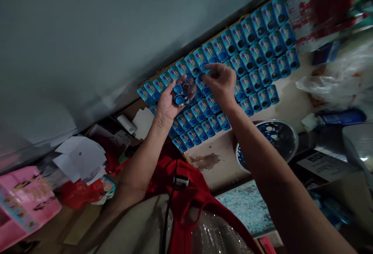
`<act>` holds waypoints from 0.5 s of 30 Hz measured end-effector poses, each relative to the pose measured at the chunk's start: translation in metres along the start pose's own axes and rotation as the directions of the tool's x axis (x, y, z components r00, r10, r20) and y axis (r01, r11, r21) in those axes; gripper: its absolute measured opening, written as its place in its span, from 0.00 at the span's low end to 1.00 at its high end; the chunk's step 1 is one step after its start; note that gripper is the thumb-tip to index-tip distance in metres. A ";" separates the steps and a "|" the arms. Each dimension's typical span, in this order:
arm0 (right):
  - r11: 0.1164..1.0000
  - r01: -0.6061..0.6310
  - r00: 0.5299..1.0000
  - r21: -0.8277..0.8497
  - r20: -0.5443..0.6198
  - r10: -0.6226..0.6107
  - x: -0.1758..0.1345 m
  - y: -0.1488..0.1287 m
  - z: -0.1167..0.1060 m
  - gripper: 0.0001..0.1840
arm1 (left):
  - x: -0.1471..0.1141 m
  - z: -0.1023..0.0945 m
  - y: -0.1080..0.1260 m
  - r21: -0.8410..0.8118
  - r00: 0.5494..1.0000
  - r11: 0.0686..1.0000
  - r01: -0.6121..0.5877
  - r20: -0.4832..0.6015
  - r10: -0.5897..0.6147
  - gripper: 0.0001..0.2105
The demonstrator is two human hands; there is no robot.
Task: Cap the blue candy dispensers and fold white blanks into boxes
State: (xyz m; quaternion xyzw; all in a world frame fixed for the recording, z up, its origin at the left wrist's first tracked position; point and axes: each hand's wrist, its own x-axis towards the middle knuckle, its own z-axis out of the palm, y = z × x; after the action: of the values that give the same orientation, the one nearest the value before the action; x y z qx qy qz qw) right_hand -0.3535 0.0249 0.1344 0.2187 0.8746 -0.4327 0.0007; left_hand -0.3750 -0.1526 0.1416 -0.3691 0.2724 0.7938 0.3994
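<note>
My left hand [171,98] is turned palm up with its fingers partly curled, cradling several small round blue caps [179,99]; one piece in the palm looks reddish-brown inside. Under both hands lie slanting rows of small blue printed cards [239,36]. At their lower ends, many on the right show a dark round spot, while others carry a blue disc [223,56]. Over the middle of the rows, my right hand [221,82] has thumb and fingers pinched together close to the cards. Whatever is between those fingertips is too small to make out.
A round metal bowl [291,141] with blue and white pieces stands beside my right forearm. Plastic bags [344,79] and a blue bottle [344,117] lie at the right. A grey wall [72,44] rises behind the table. Papers [80,159] and a pink box [26,203] sit left.
</note>
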 end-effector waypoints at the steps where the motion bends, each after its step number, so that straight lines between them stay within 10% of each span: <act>1: 0.999 0.000 1.000 -0.046 0.011 0.000 0.010 0.000 0.001 0.11 | -0.002 -0.002 0.003 0.002 1.000 1.000 -0.009 -0.006 0.009 0.20; 10: 0.853 -0.001 0.982 -0.522 0.163 0.101 0.061 -0.026 0.020 0.04 | 0.001 -0.004 0.019 0.048 0.999 0.998 -0.043 -0.015 0.044 0.20; 15: 0.872 -0.026 0.970 -0.489 0.197 0.140 0.090 -0.029 0.025 0.16 | -0.002 0.001 0.014 0.106 0.999 0.994 -0.035 -0.021 0.037 0.20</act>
State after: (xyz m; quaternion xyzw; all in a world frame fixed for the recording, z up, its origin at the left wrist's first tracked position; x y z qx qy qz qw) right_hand -0.4510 0.0252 0.1240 0.1985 0.9387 -0.2223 0.1735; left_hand -0.3857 -0.1602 0.1458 -0.3516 0.3250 0.7812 0.4006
